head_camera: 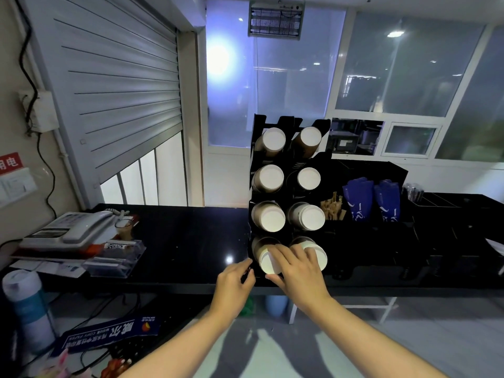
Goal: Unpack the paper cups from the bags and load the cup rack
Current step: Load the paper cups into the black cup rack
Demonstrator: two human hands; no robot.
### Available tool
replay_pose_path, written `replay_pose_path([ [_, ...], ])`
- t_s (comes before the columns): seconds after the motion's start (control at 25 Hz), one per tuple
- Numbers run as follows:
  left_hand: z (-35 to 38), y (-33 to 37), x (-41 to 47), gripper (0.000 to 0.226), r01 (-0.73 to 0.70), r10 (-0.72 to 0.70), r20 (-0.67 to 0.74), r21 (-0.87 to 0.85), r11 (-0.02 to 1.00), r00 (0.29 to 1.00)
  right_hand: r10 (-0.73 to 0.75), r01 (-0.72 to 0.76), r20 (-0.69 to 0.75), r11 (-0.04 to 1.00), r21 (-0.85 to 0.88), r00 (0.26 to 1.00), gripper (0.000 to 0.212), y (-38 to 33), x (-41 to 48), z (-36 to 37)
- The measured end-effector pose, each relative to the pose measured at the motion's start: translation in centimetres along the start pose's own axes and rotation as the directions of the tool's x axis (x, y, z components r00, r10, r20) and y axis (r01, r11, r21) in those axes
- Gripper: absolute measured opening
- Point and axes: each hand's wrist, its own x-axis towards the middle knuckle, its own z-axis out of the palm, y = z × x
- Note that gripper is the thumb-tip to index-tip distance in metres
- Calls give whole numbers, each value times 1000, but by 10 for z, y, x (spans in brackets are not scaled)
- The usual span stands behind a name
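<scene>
Bottom-row cups partly behind the right hand; red sign half beyond the left edge.

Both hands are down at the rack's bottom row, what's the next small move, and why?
Probably press the bottom-left cup stack farther in with the right hand: its fingers lie flat on the stack's end, while the left hand grips the cup rack edge.

Black upright cup rack, all eight slots full of paper cups, white bases outward.

glossy black counter; matt black plastic cup rack; paper cups, matt white bases.
</scene>
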Motion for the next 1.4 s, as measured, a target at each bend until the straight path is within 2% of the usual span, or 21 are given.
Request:
replay_pose_path([
  [0.24, -6, 12, 5, 33, 17, -17, 4, -16, 1000, 1000, 48, -37, -108, 994, 102, 993, 62, 13, -11, -12],
  [0.36, -4, 13, 0, 36, 63, -64, -15, -82, 995, 998, 146, -113, -200, 979, 168, 969, 41, 36, -29, -19],
  [0.48, 2, 18, -7, 39, 162, -169, -32, -163, 973, 985, 258, -195, -240, 947, 256, 936, 26, 53, -48, -22],
  [0.6, 4, 23, -10, 38, 215, -224, -52, -142, 966, 973, 358, -269, -175, 880, 392, 917, 17, 54, -70, -19],
  [0.64, 5, 25, -10, 37, 226, -235, -55, -139, 964, 970, 430, -334, -140, 835, 437, 892, 12, 54, -78, -16],
  [0.68, 6, 27, -10, 37, 234, -244, -53, -146, 961, 968, 531, -427, -91, 761, 488, 842, 10, 56, -85, -12],
  [0.76, 6, 30, -11, 37, 238, -248, -57, -143, 961, 967, 697, -612, 89, 553, 565, 711, 27, 62, -91, -4],
  [0.8, 6, 31, -11, 37, 235, -245, -64, -128, 963, 967, 707, -657, 191, 476, 584, 681, 36, 65, -91, -2],
  [0.88, 6, 31, -11, 36, 225, -233, -76, -101, 969, 970, 654, -683, 341, 379, 625, 675, 43, 68, -85, 0],
  [0.96, 5, 34, -11, 34, 188, -192, -81, -50, 981, 978, 645, -701, 411, 283, 654, 644, 41, 69, -80, 0],
  [1.12, -3, 42, -11, 33, 90, -88, -34, 58, 994, 996, 674, -703, 387, 280, 654, 629, 28, 68, -73, 4],
  [1.4, -5, 44, -9, 32, 96, -95, -17, 86, 992, 995, 666, -705, 389, 299, 642, 637, 24, 66, -76, 4],
])
